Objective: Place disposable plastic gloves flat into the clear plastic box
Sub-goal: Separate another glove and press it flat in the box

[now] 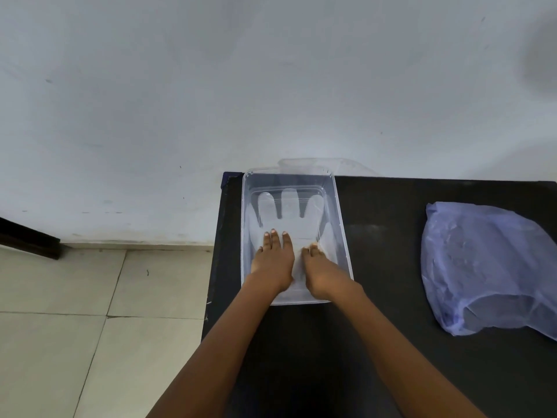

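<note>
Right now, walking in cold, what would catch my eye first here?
Probably the two bare hands, the left hand and right hand, pressing a see-through glove flat inside the clear plastic box at the left end of the black table. Next, the crumpled bluish plastic bag lying on the table to the right, apart from the box.

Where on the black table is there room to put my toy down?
Bare table lies between the clear box and the blue bag. The box is crowded: a glove with the left hand and right hand on it.
</note>
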